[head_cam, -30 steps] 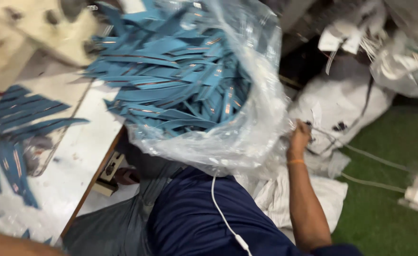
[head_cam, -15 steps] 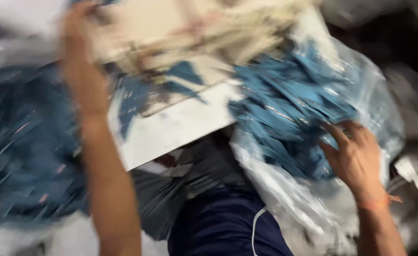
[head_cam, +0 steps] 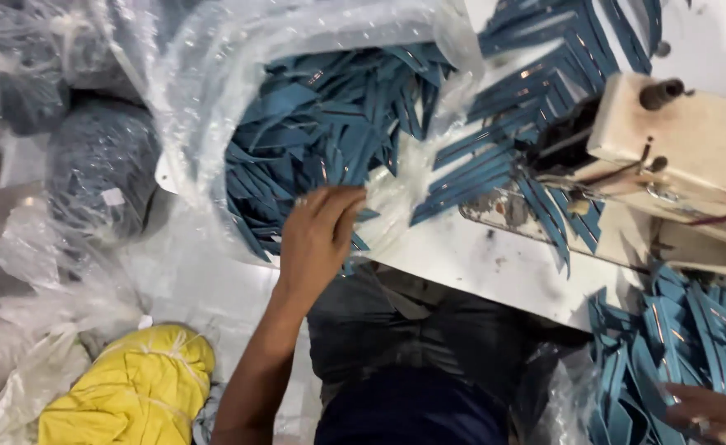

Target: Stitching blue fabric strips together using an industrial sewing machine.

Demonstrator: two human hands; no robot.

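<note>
I see the left hand (head_cam: pixel 317 235) pressed flat, fingers released, against blue strips (head_cam: pixel 322 132) steadying their clear bag (head_cam: pixel 214 82), while the right hand (head_cam: pixel 709 409) grasps strips near-right.

White work table (head_cam: pixel 494 255): bears cream sewing machine (head_cam: pixel 692 156) and loose blue fabric strips (head_cam: pixel 494 156). Clear bag (head_cam: pixel 214 66) of strips overlaps its edge.

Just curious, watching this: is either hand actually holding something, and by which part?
The left hand rests on blue strips at the clear bag's mouth; grip unclear. The right hand touches another blue pile; hold cannot be told.
</note>
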